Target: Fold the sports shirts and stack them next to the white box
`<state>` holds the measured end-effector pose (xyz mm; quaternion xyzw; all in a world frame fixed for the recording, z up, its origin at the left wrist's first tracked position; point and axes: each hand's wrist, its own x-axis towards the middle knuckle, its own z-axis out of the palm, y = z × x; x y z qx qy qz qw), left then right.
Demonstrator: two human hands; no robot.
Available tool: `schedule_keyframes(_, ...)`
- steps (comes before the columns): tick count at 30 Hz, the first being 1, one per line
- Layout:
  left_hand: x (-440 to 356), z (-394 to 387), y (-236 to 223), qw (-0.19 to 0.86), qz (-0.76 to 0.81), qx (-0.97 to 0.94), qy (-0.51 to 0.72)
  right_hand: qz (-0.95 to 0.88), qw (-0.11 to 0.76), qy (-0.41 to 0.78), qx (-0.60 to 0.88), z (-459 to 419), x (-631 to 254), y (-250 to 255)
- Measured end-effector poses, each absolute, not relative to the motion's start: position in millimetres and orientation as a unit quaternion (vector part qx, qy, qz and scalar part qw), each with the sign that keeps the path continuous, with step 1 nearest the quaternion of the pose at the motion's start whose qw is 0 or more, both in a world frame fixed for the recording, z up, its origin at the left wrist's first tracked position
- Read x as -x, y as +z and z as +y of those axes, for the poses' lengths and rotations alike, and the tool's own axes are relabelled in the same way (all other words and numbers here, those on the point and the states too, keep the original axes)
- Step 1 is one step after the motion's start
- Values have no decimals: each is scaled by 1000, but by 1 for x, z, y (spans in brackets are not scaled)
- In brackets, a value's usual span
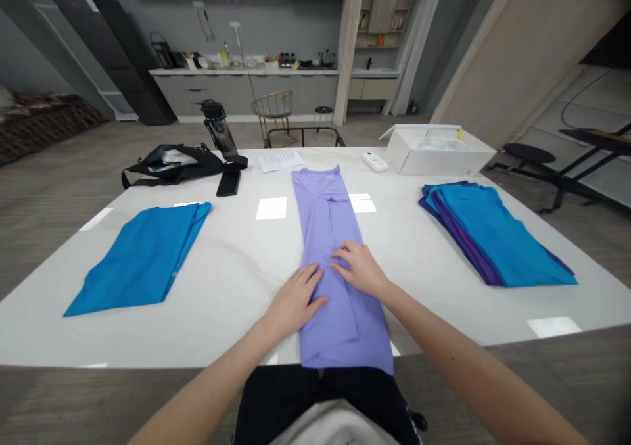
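Observation:
A lavender garment [328, 234] lies lengthwise down the middle of the white table [231, 261], folded into a long strip, its near end hanging over the front edge. My left hand [296, 297] rests flat on its left side, fingers stretched out. My right hand [357, 266] lies flat beside it on the cloth, fingers spread toward the left. Neither hand grips anything.
A folded blue garment [142, 257] lies at the left. A stack of blue and purple garments [493, 234] sits at the right. At the far edge are a black bag [175, 162], a phone [229, 183], a bottle [217, 128], a paper sheet [280, 160], a white remote [375, 162] and a white box [436, 150].

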<state>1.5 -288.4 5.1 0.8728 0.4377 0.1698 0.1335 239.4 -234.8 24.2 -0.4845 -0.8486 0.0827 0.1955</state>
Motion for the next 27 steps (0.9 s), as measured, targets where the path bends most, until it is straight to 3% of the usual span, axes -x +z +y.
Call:
schedule_keyframes(6, 10, -363, 14, 118, 448, -859, 217, -871, 175, 134, 440, -312, -247, 26)
schedule_keyframes(12, 9, -401, 17, 55, 481, -851, 205, -868, 214, 146, 424, -375, -253, 25)
schedule_keyframes(21, -12, -415, 16, 34, 509, -825, 242, -862, 184, 79, 466, -378, -237, 25)
schedule_keyframes(27, -38, -412, 20, -16, 597, -768, 229, -760, 374, 200, 492, -372, -222, 42)
